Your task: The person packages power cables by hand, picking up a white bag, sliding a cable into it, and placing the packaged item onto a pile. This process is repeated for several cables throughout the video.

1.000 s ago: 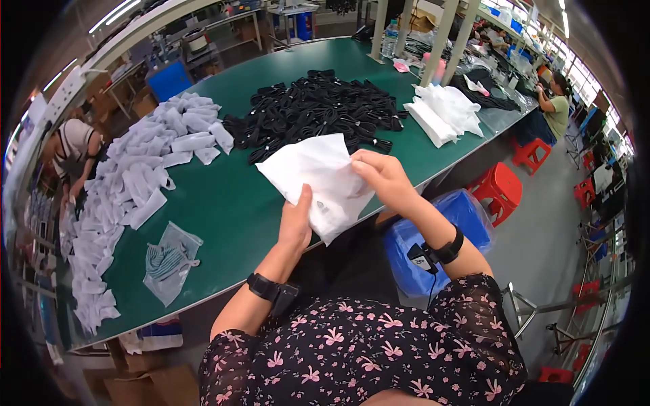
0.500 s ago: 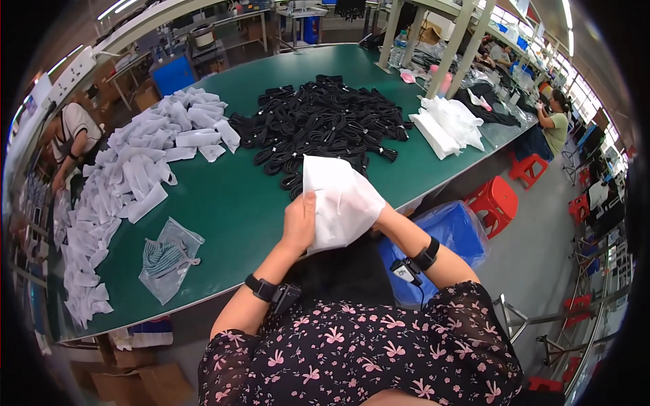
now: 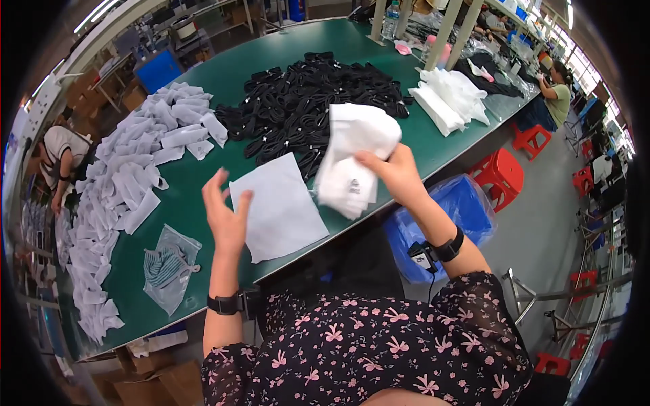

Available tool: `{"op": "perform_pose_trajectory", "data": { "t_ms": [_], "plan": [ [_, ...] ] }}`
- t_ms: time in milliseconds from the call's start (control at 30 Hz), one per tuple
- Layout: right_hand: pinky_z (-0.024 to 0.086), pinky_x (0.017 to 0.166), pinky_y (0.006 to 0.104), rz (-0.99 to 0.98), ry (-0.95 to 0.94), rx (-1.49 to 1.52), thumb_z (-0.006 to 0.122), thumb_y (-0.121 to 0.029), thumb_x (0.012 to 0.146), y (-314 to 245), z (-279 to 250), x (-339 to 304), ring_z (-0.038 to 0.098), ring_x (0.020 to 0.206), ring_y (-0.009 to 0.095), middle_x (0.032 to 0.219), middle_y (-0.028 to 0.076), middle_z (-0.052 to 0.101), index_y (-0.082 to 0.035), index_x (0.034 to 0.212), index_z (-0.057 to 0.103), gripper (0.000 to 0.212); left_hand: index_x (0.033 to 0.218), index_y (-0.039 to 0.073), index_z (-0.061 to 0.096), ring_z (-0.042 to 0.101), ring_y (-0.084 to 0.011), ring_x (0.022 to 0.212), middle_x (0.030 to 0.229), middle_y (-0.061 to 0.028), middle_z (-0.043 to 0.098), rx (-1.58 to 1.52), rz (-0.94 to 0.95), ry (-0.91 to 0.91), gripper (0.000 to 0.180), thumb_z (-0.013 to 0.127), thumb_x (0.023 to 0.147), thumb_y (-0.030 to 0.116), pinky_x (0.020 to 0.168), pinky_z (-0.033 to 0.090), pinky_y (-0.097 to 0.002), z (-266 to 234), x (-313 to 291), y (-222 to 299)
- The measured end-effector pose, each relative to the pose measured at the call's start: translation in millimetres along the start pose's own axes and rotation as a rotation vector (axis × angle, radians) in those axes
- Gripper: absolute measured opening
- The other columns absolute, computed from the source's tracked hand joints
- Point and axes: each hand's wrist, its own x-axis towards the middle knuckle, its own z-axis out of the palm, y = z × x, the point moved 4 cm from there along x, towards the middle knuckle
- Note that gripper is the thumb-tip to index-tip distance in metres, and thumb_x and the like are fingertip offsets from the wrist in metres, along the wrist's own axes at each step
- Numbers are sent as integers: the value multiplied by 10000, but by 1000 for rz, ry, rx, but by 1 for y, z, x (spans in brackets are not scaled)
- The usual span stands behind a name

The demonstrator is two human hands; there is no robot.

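- Left hand blurred; from here I can't tell whether it touches the white sheet
- Right hand, most fingers hidden behind the white bundle
- Dark print there, too smeared to read
- Black cords partly covered by that bundle

The table is deep green; on it, black cords, a pale greyish heap, a plain white sheet and a teal-striped piece; over it, a white wad; beside it, red stools

Black pink-flowered top, sheer sleeves, black arm straps
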Motion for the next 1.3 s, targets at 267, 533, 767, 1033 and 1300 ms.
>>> {"op": "perform_pose_trajectory", "data": {
  "t_ms": [267,533,767,1033,1300],
  "plan": [
    [525,741,318,-12,-539,-207,698,-245,899,31,189,33,655,846,188,994,87,696,-15,1098,668,306,1263,-55,521,637,-203,969,1151,-135,622,-663,-723,-157,408,637,924,140,834,528,-346,-33,-77,-21],
    [511,691,388,-887,-620,-481,667,-151,817,77,225,-49,611,864,302,969,120,586,-54,991,633,203,1348,-59,422,620,-222,1017,1204,-149,592,-832,-768,208,452,565,947,93,868,513,-357,-119,-151,-63],
    [498,735,366,-743,80,-273,544,37,807,32,104,12,608,829,290,896,140,600,3,935,646,167,1395,-37,388,594,-237,1066,1222,-131,585,-656,-830,89,544,607,927,132,926,473,-363,-151,-205,-49],
    [492,808,409,-619,700,-822,602,-1,831,39,-69,135,581,949,338,1032,132,552,-128,1074,686,287,1345,-51,444,621,-201,1006,1178,-131,617,-443,-980,58,492,596,893,72,891,489,-332,-205,-249,-39],
    [473,886,552,219,73,-1742,575,-242,877,114,-145,152,549,1136,399,1259,124,601,-162,1154,696,312,1334,-55,452,627,-206,959,1143,-133,622,-314,-942,-7,537,649,868,123,853,496,-329,-258,-262,-45]
  ]
}}
